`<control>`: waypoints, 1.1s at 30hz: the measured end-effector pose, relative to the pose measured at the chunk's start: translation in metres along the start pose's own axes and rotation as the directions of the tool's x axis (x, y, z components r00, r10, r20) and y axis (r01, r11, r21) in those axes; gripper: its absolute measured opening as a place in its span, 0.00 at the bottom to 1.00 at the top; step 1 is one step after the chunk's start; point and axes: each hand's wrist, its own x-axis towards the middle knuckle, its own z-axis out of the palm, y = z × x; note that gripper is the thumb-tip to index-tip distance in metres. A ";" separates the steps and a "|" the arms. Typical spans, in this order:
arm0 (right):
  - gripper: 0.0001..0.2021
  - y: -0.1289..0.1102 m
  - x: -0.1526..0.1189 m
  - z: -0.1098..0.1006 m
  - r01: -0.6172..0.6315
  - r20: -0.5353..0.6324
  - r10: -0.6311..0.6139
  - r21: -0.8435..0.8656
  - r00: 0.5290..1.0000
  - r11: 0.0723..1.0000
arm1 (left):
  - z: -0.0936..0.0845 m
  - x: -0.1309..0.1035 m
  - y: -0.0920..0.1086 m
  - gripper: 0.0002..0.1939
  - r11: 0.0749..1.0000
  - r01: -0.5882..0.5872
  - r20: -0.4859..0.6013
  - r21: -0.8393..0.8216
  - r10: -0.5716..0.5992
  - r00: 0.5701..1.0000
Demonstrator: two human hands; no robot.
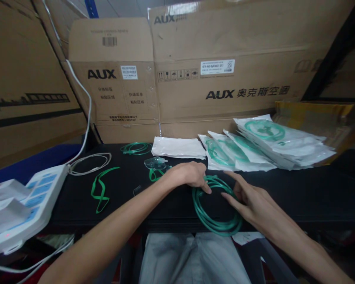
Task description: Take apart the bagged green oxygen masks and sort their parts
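A coil of green tubing (217,227) lies at the front edge of the black table, its lower part reaching over the edge. My left hand (192,174) is at the coil's upper left, fingers curled down onto the tubing and closed on it. At the coil's right side is my right hand (245,195), its thumb and index finger spread apart. Its other fingers are partly hidden. Beyond my left forearm sits a clear plastic mask (155,163) with a green strap (156,175) beside it. Another green coil (136,148) rests farther back.
White packets with green tubing (266,130) are piled at the back right, beside a flat white packet (179,148). A loose green elastic strap (100,193), a pale cable (90,163) and a power strip (44,193) are on the left. Cardboard boxes (180,98) stand behind.
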 end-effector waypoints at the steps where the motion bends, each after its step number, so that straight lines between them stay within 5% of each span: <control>1: 0.27 0.000 0.002 0.000 -0.006 0.007 0.006 -0.014 1.000 1.000 | -0.002 0.001 0.000 0.24 1.000 -0.020 0.025 -0.002 0.020 0.999; 6: 0.27 0.002 0.014 0.002 -0.019 0.030 0.021 -0.092 0.999 0.996 | 0.006 -0.001 -0.003 0.15 0.981 -0.166 -0.074 0.096 0.174 0.982; 10: 0.18 0.006 0.021 0.005 0.053 0.035 -0.050 -0.095 0.998 0.994 | 0.022 -0.001 -0.010 0.12 0.952 -0.244 -0.299 0.184 0.290 0.909; 14: 0.14 0.008 0.024 0.007 0.039 0.004 -0.039 -0.053 0.999 0.998 | 0.030 -0.003 -0.016 0.13 0.933 -0.306 -0.374 0.192 0.358 0.855; 23: 0.21 -0.002 0.038 -0.006 0.015 -0.279 0.025 0.140 0.960 0.990 | -0.005 -0.023 -0.027 0.15 0.883 -0.389 -0.476 0.265 0.470 0.743; 28: 0.23 0.000 0.043 -0.012 -0.050 -0.423 0.154 0.246 0.893 0.968 | -0.045 -0.037 -0.083 0.17 0.975 -0.224 -0.776 0.003 0.144 0.614; 31: 0.22 0.004 0.043 -0.006 -0.067 -0.394 0.170 0.260 0.903 0.963 | -0.062 -0.048 -0.139 0.19 0.961 0.117 -0.825 -0.250 -0.275 0.494; 33: 0.21 0.006 0.043 -0.001 -0.053 -0.365 0.151 0.265 0.919 0.963 | -0.066 -0.053 -0.179 0.21 0.911 0.240 -0.805 -0.335 -0.410 0.430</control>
